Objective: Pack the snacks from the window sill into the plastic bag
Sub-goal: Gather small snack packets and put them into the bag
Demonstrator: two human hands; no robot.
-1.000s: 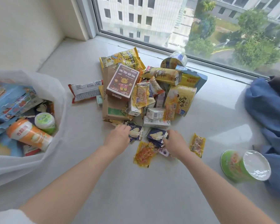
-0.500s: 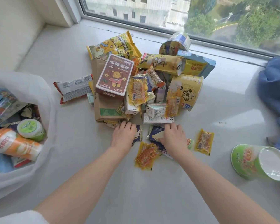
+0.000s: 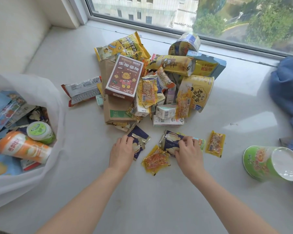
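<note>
Left hand (image 3: 122,153) lies on a small dark navy foil snack sachet (image 3: 139,141) at the near edge of the snack pile, fingers bent over its left side; can't tell if it's actually pinched or just pressed flat on the white window sill (image 3: 159,191). Right hand (image 3: 189,153) has fingertips curled onto a second dark navy foil sachet (image 3: 170,143), gripping its right edge, sachet on the sill. A crumpled yellow-orange clear snack packet (image 3: 156,161) lies between the two hands, touching the second sachet. Another small yellow packet (image 3: 215,144) sits just right of the right hand. Behind them: the heap, topped by a brown cardboard box with a cartoon bear (image 3: 124,77), a yellow paper noodle cup (image 3: 195,93) on its side, white drink cartons (image 3: 167,115). White translucent plastic bag (image 3: 46,92) stands open at far left, holding an orange-labelled bottle (image 3: 22,146) and a green-lidded tub (image 3: 39,130). A green paper cup (image 3: 264,163) lies tipped at far right, beside blue cloth (image 3: 287,92).
</note>
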